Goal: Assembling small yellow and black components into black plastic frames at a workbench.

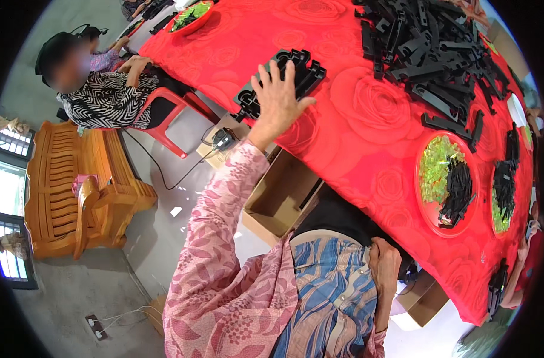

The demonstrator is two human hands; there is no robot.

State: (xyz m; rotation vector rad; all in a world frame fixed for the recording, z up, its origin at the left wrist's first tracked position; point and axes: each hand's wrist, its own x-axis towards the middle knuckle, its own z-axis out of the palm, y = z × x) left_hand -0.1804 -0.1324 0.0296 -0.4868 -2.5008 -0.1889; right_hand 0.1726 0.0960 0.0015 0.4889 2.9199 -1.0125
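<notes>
My left hand [278, 104] reaches out over the near left part of the table, fingers spread. It lies on a group of black plastic parts [311, 76] set side by side, partly hidden under the palm. My right hand [384, 262] is down by my lap, at the edge of my blue patterned apron [334, 280]. Its fingers are curled in, and whatever they may hold is hidden.
A big heap of long black plastic parts [433, 48] covers the far right of the red tablecloth [367, 161]. A red oval tray [451, 230] holds yellow-green pieces and small black strips. An open cardboard box [266, 209] stands below the table edge. A person [108, 98] sits at left.
</notes>
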